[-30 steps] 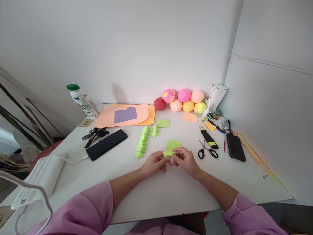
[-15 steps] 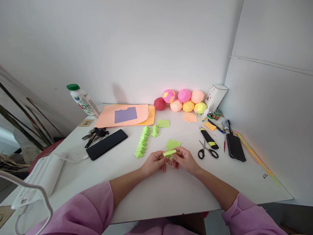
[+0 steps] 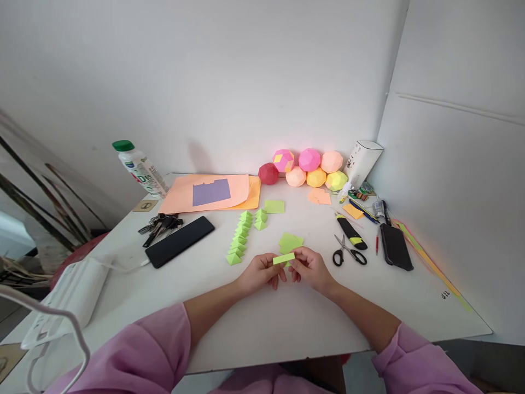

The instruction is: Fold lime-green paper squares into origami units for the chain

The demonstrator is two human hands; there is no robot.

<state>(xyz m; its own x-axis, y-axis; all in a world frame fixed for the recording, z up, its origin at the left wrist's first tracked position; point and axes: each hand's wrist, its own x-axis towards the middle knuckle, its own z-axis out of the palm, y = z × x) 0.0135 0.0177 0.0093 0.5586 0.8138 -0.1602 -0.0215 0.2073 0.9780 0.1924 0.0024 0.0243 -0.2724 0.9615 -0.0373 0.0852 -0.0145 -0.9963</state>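
Left hand and right hand pinch a green paper strip over the counter, seemingly mid-fold; a clean crease calls for aligned edges, too small here to judge.

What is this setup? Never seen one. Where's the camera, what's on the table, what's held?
There is no machine here: these are a person's bare hands, seen by one camera worn on the head, facing forward and down. The left hand and right hand together hold a narrow strip of green paper. On the white table, loose green sheets lie just beyond them. To the left are folded green pieces, a black device and keys; to the right, scissors and a cutter. Toward the back wall sit faceted balls in several colors.
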